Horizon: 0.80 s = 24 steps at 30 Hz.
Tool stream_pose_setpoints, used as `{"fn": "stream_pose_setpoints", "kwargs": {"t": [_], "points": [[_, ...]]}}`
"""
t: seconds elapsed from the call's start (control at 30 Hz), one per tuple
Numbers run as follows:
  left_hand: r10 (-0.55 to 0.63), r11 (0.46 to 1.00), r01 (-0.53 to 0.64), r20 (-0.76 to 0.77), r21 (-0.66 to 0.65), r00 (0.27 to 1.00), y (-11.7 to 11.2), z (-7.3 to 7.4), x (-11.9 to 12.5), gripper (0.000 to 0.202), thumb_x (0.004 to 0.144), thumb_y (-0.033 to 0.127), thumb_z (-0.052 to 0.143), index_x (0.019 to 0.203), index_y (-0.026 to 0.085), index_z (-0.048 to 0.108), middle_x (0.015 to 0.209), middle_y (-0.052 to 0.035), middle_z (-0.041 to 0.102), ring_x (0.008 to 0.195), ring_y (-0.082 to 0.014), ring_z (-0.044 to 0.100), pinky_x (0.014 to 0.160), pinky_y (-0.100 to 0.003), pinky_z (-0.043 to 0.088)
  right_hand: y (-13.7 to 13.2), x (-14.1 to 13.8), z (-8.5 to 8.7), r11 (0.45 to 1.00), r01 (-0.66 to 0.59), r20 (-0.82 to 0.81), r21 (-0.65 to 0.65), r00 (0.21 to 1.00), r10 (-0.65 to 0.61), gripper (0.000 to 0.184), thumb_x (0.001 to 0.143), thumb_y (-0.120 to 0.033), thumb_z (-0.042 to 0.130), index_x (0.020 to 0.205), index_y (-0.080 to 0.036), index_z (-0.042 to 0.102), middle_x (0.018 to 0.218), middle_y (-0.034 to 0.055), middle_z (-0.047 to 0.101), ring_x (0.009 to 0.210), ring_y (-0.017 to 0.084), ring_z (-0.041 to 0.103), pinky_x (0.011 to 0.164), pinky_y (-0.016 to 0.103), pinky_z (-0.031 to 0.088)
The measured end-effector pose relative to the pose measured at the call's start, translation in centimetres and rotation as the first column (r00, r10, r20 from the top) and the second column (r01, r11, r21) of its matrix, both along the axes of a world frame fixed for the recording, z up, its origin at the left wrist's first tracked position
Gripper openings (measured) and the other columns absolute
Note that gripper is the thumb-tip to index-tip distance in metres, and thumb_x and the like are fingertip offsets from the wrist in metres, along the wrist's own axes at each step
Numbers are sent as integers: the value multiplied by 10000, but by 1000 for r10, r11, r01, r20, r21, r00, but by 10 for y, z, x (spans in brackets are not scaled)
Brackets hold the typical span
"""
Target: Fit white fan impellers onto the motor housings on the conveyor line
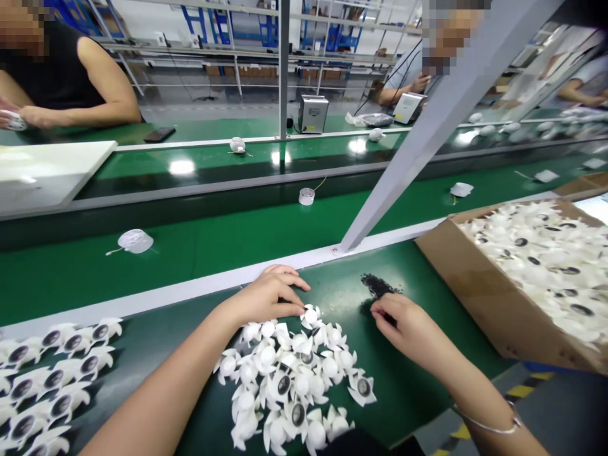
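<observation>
My left hand point(273, 296) reaches over the far edge of a heap of white fan wheels point(301, 380). Its thumb and a fingertip are at the rim of one fan wheel point(311, 316), while the other fingers extend forward. Some wheels in the heap lie with a dark round hub showing, others with a white cap up. To the right, my right hand point(398, 322) is closed in a pinch at the near side of a pile of tiny black parts point(377, 285). Whatever is between those fingertips is too small to make out.
Rows of fan wheels point(52, 380) lie at left. A cardboard box point(475, 285) full of them stands at right. Beyond a white rail point(199, 286), a green conveyor point(228, 234) carries white round parts with wires. A slanted post point(408, 152) rises ahead; co-workers sit across.
</observation>
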<state>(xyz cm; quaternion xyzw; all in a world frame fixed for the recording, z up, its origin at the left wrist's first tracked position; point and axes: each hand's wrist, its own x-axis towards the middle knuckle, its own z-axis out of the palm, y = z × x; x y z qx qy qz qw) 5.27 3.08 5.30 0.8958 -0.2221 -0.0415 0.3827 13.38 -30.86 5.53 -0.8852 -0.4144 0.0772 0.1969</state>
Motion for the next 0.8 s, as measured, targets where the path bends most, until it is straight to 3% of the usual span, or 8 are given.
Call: {"fn": "stream_pose_setpoints", "kwargs": {"t": [0.13, 0.23, 0.37, 0.5, 0.57, 0.67, 0.73, 0.8], "points": [[29, 998, -28, 20, -49, 999, 0, 1, 2, 317, 818, 469, 745, 1102, 328, 742, 1237, -25, 683, 1216, -235, 539, 1110, -399, 314, 1, -3, -1, 996, -40, 107, -80, 993, 48, 192, 916, -139, 478, 897, -178, 665, 876, 75, 649, 835, 213, 600, 757, 341, 484], [-60, 996, 55, -66, -68, 996, -2, 10, 0, 352, 857, 475, 703, 1189, 356, 700, 1339, -29, 623, 1303, -244, 484, 1160, -431, 243, 6, -5, 0, 983, -77, 212, -168, 971, 112, 200, 916, -130, 499, 844, -168, 682, 823, 73, 646, 799, 217, 598, 740, 344, 469], [-127, 992, 129, -186, -4, 974, -7, 19, -3, 343, 872, 497, 677, 1200, 396, 689, 1444, -4, 539, 1436, -300, 320, 1194, -525, 105, 15, -10, 1, 948, -52, 339, -314, 927, 163, 202, 889, -98, 527, 742, -160, 651, 755, 72, 623, 743, 231, 582, 678, 353, 428], [-103, 995, 104, -131, -5, 986, -4, 13, -3, 296, 872, 465, 689, 1150, 369, 723, 1409, -21, 574, 1392, -289, 391, 1182, -492, 189, 17, -10, -1, 953, 15, 400, -304, 910, 113, 156, 851, -92, 542, 729, -155, 616, 747, 73, 606, 735, 236, 577, 660, 349, 406], [-92, 996, 90, -95, -23, 991, 0, 8, -2, 274, 854, 442, 716, 1112, 353, 742, 1359, -23, 616, 1363, -275, 431, 1170, -460, 236, 17, -9, 1, 976, 45, 362, -213, 931, 36, 138, 850, -114, 535, 734, -165, 587, 746, 62, 590, 739, 226, 573, 660, 333, 403], [-67, 997, 64, -70, -37, 995, 2, 5, -1, 470, 792, 452, 775, 1242, 356, 673, 1334, -29, 635, 1345, -276, 448, 1161, -455, 253, 24, -7, 10, 993, 114, 163, -4, 980, -112, 93, 855, -147, 512, 787, -187, 562, 762, 32, 577, 710, 182, 552, 633, 292, 393], [-71, 997, 70, -56, -26, 996, 1, 6, -1, 504, 804, 422, 772, 1288, 375, 637, 1355, -20, 619, 1341, -274, 443, 1155, -454, 254, 37, -9, 18, 990, 120, -26, 68, 993, -119, 87, 848, -145, 499, 807, -197, 555, 752, 10, 571, 671, 155, 530, 616, 269, 384], [-87, 996, 87, -35, -2, 996, -2, 7, 0, 373, 837, 355, 751, 1202, 393, 690, 1360, 8, 614, 1332, -266, 440, 1147, -443, 254, 55, -13, 24, 995, 56, -189, 79, 981, -41, 110, 823, -113, 492, 788, -199, 552, 729, -5, 567, 661, 142, 519, 613, 252, 377]]}}
